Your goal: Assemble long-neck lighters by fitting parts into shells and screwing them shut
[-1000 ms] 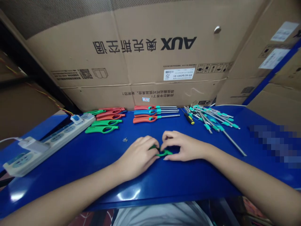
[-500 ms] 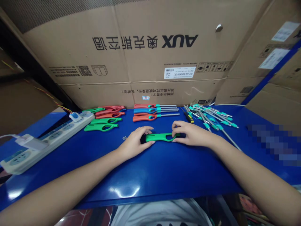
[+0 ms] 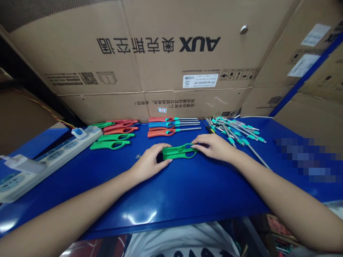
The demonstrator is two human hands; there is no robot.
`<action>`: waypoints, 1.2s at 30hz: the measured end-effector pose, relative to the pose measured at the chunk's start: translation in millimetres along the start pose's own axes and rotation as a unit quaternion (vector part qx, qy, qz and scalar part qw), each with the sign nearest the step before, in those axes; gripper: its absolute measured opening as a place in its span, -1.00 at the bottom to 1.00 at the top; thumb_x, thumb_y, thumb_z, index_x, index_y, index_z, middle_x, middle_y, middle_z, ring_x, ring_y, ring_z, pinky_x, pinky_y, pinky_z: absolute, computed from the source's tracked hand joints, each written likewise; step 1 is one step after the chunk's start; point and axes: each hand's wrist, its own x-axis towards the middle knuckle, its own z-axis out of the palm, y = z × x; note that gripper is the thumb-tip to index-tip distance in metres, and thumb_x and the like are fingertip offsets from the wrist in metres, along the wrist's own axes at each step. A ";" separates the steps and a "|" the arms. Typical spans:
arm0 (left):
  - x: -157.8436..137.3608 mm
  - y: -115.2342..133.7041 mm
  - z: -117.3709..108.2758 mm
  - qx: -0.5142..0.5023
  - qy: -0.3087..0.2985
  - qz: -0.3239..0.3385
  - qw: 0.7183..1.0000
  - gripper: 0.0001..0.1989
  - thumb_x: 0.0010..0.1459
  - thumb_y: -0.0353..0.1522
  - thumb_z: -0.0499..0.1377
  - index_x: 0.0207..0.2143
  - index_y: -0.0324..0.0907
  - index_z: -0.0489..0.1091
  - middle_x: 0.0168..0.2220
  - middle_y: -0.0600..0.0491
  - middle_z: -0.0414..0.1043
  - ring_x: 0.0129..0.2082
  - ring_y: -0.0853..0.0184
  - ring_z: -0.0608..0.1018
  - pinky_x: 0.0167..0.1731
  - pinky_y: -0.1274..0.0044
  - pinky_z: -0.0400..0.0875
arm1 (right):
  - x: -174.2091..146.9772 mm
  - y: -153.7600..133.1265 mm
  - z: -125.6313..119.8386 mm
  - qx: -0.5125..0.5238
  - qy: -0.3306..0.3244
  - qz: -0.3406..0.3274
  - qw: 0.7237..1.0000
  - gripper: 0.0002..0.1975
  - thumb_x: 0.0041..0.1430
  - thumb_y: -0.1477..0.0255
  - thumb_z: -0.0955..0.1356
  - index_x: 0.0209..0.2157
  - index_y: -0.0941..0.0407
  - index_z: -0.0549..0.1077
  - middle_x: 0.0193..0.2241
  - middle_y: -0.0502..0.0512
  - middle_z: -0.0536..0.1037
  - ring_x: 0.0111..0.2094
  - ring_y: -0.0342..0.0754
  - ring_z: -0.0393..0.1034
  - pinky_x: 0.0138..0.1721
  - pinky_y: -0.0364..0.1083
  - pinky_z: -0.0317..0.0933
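A green lighter handle [image 3: 177,152] lies across the space between my hands, low over the blue table. Its two halves show parted along the length, with the hollow inside in view. My left hand [image 3: 150,159] grips the wide left end between thumb and fingers. At the right end, by the trigger loop, the fingers of my right hand [image 3: 214,145] pinch the handle. Beyond my hands are assembled lighters with red and blue handles [image 3: 160,132] and metal tubes. Behind my right hand a screwdriver [image 3: 211,130] is partly hidden.
Green and red lighter handles [image 3: 109,145] lie at the left beside a white power strip [image 3: 53,157]. Metal lighter tubes with teal ends [image 3: 238,132] are heaped at the right. A cardboard wall [image 3: 160,82] stands along the back of the blue table [image 3: 187,192].
The green handle looked closed half a second ago; its halves are now apart, showing the inside. My right hand has shifted slightly up. The whole view has moved a little.
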 end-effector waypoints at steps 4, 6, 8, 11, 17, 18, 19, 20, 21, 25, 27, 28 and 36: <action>-1.0 -1.9 1.9 0.000 0.008 -0.021 1.000 -0.61 0.18 -0.25 0.27 0.04 -0.11 0.37 -0.04 -0.06 0.54 -0.06 0.12 0.59 -0.03 0.28 0.50 | 1.0 -0.6 -2.6 0.017 0.059 0.055 0.997 -0.78 0.27 0.35 0.33 -0.34 0.14 0.57 -0.42 0.10 0.62 -0.42 -0.07 0.45 -0.33 -0.11 0.26; -1.0 -3.1 3.1 -0.005 0.014 -0.018 1.000 -0.62 0.18 -0.26 0.28 0.04 -0.11 0.37 -0.06 -0.07 0.54 -0.08 0.12 0.59 -0.04 0.27 0.50 | -0.1 -2.5 -5.5 0.058 0.019 0.072 0.996 -0.77 0.25 0.33 0.33 -0.40 0.15 0.54 -0.53 0.04 0.55 -0.52 -0.12 0.36 -0.44 -0.15 0.19; -0.4 -3.8 4.0 -0.019 0.020 -0.005 1.000 -0.62 0.18 -0.29 0.29 0.04 -0.10 0.37 -0.06 -0.04 0.54 -0.08 0.15 0.59 -0.02 0.29 0.50 | -1.9 -4.8 -7.5 0.096 -0.065 0.063 0.991 -0.76 0.24 0.31 0.33 -0.43 0.15 0.52 -0.56 0.00 0.50 -0.54 -0.15 0.30 -0.48 -0.17 0.13; 0.9 -3.9 4.3 -0.040 0.030 0.007 0.999 -0.61 0.16 -0.29 0.33 0.03 -0.10 0.38 -0.10 0.00 0.54 -0.11 0.22 0.58 -0.02 0.34 0.50 | -4.7 -7.0 -7.2 0.099 -0.161 0.043 0.981 -0.74 0.23 0.31 0.34 -0.49 0.14 0.43 -0.60 -0.06 0.40 -0.57 -0.19 0.19 -0.51 -0.19 0.05; 0.4 1.3 0.5 0.015 0.054 0.051 0.997 -0.79 0.29 -0.27 0.22 -0.06 -0.13 0.45 -0.07 -0.02 0.49 -0.04 0.22 0.52 0.02 0.32 0.44 | -4.7 -7.2 -6.5 0.001 -0.187 0.025 0.982 -0.65 0.22 0.30 0.35 -0.59 0.13 0.29 -0.62 -0.07 0.34 -0.58 -0.22 0.15 -0.50 -0.17 -0.04; -0.4 3.7 -0.4 0.032 0.059 0.064 0.996 -0.82 0.32 -0.28 0.19 -0.08 -0.13 0.47 -0.06 -0.03 0.49 -0.02 0.21 0.51 0.04 0.31 0.42 | -3.9 -7.3 -7.8 -0.008 -0.185 0.027 0.982 -0.64 0.23 0.26 0.35 -0.58 0.13 0.31 -0.61 -0.05 0.37 -0.57 -0.21 0.17 -0.49 -0.17 -0.04; -1.4 6.6 -1.2 0.047 0.059 0.078 0.994 -0.83 0.33 -0.28 0.17 -0.10 -0.13 0.48 -0.05 -0.03 0.48 0.00 0.21 0.50 0.06 0.30 0.40 | -2.9 -7.3 -9.8 -0.019 -0.178 0.035 0.983 -0.62 0.24 0.21 0.34 -0.57 0.13 0.34 -0.59 -0.03 0.41 -0.56 -0.19 0.21 -0.48 -0.16 -0.03; -2.7 10.0 -1.9 0.059 0.051 0.091 0.993 -0.83 0.33 -0.27 0.17 -0.12 -0.13 0.49 -0.04 -0.04 0.48 0.01 0.20 0.49 0.06 0.30 0.39 | -2.0 -7.0 -12.6 -0.037 -0.161 0.053 0.985 -0.61 0.25 0.17 0.34 -0.55 0.13 0.37 -0.57 -0.01 0.45 -0.54 -0.17 0.25 -0.47 -0.15 -0.02; -4.1 13.8 -2.5 0.069 0.035 0.102 0.992 -0.82 0.32 -0.25 0.19 -0.12 -0.12 0.50 -0.02 -0.04 0.48 0.02 0.19 0.49 0.06 0.29 0.38 | -1.3 -6.0 -16.5 -0.064 -0.130 0.086 0.986 -0.60 0.25 0.14 0.32 -0.53 0.12 0.41 -0.55 0.02 0.49 -0.52 -0.14 0.29 -0.46 -0.14 -0.01; -9.7 27.3 -2.9 0.092 -0.052 0.145 0.984 -0.58 0.20 -0.08 0.28 0.01 -0.11 0.46 0.07 -0.08 0.46 0.11 0.09 0.46 0.12 0.23 0.35 | -3.0 8.4 -41.2 -0.220 0.078 0.343 0.910 -0.74 0.27 0.31 0.26 -0.36 0.10 0.53 -0.37 0.17 0.62 -0.36 0.04 0.45 -0.46 -0.09 -0.01; -11.1 29.8 -2.7 0.096 -0.078 0.153 0.980 -0.49 0.18 -0.06 0.29 0.08 -0.12 0.42 0.11 -0.09 0.44 0.14 0.08 0.45 0.15 0.21 0.34 | -7.3 21.9 -55.1 -0.245 0.105 0.426 0.864 -0.77 0.22 0.36 0.27 -0.25 0.10 0.55 -0.20 0.23 0.63 -0.24 0.13 0.49 -0.45 -0.08 0.02; -11.2 29.5 -2.5 0.095 -0.086 0.153 0.980 -0.49 0.20 -0.08 0.28 0.11 -0.12 0.40 0.12 -0.09 0.44 0.14 0.08 0.44 0.15 0.22 0.34 | -10.0 29.5 -60.7 -0.250 0.092 0.443 0.856 -0.78 0.19 0.37 0.29 -0.22 0.10 0.55 -0.13 0.24 0.62 -0.18 0.16 0.49 -0.43 -0.08 0.05; -7.2 13.6 -2.8 0.041 -0.085 0.140 0.986 -0.74 0.31 -0.30 0.18 0.02 -0.14 0.45 0.02 -0.06 0.47 0.07 0.22 0.48 0.09 0.38 0.43 | -19.1 71.6 -55.8 -0.230 0.022 0.473 0.850 -0.84 0.11 0.32 0.39 -0.34 0.12 0.55 -0.19 0.26 0.57 -0.16 0.14 0.48 -0.29 -0.05 0.24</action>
